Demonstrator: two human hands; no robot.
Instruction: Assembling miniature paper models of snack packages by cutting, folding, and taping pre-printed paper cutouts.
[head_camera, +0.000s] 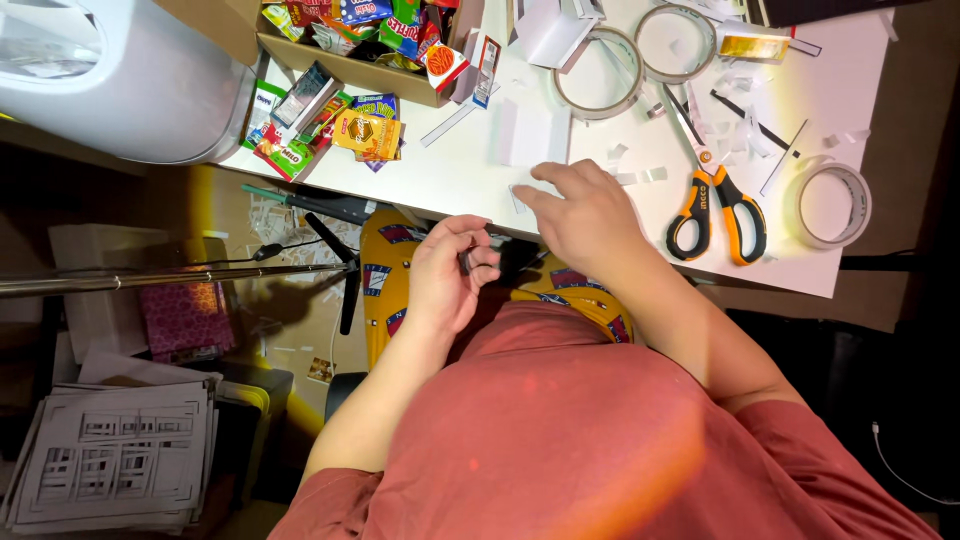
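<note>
My left hand (445, 280) is held below the table's near edge, above my lap, fingers curled around a small dark grey piece (466, 262). My right hand (590, 215) lies palm down at the near edge of the white table (450, 180), its fingertips pinching a small white paper piece (520, 196). A folded white paper (530, 135) lies just beyond that hand. Orange-and-black scissors (715, 205) rest shut to the right of my right hand.
Three tape rolls (600, 75) (678, 42) (833, 205) and paper scraps lie on the table. A cardboard box (350, 68) of snack packets stands at the back left, with loose packets (365, 132) beside it. A white appliance (110, 70) sits far left, and printed sheets (110, 460) are stacked on the floor.
</note>
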